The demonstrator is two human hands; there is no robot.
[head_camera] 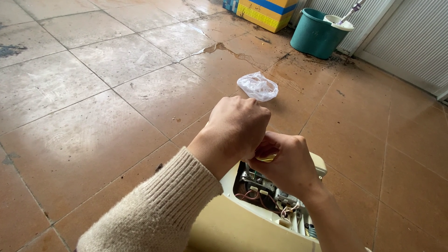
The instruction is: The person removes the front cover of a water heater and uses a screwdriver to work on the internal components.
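Hands meet over an opened cream appliance (242,224) showing wires: left hand (238,126) fisted, contents hidden; right hand (287,163) pinching a small yellow part (266,158). Beyond, crumpled clear bag (257,86); far right, teal bucket (315,35) holding a mop handle (350,11).

Large brownish floor tiles (116,135), dusty and scuffed, fill most of the view, with a thin wet trail (233,52) running across them toward the far wall. Against white ribbed panels (410,42) at the top right stand a teal bucket (315,35) and a yellow and blue cardboard box (266,11). A crumpled clear plastic bag (257,86) lies on the tiles in soft, even daylight.
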